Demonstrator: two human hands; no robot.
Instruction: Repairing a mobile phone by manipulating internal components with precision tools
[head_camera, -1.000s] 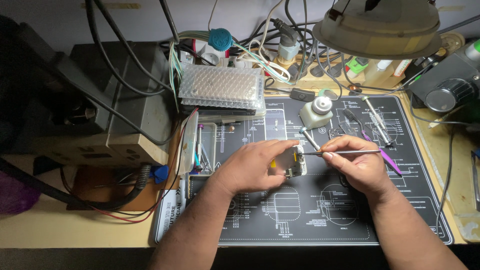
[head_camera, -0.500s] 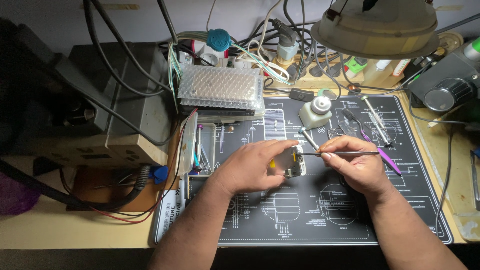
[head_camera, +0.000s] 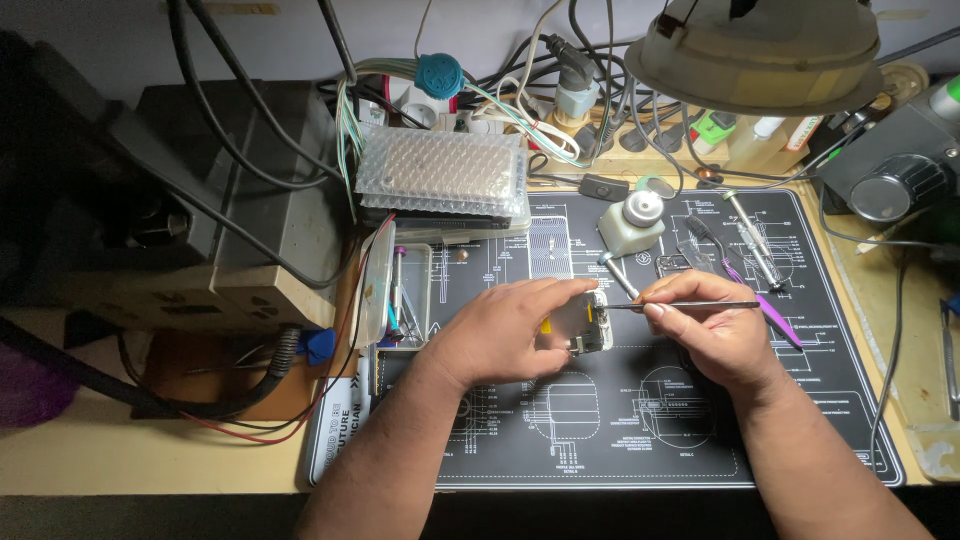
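Two hands work one small opened phone assembly with exposed metal frame (head_camera: 585, 325) at mat centre: left hand (head_camera: 505, 330) clasps its edges; right hand (head_camera: 715, 330) pinches a thin metal probe (head_camera: 680, 305). Likely light, rigid, fragile; best gripped by its sides. Beneath lies a black printed work mat (head_camera: 640, 440).

Lamp-lit (head_camera: 760, 45) workbench (head_camera: 150, 460), perhaps wooden.

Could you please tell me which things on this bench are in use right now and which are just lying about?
In use: left hand steadying the small device; right hand holding the thin metal tool.

Lying about: purple tweezers, white bottle, bubble-wrapped box, lamp.
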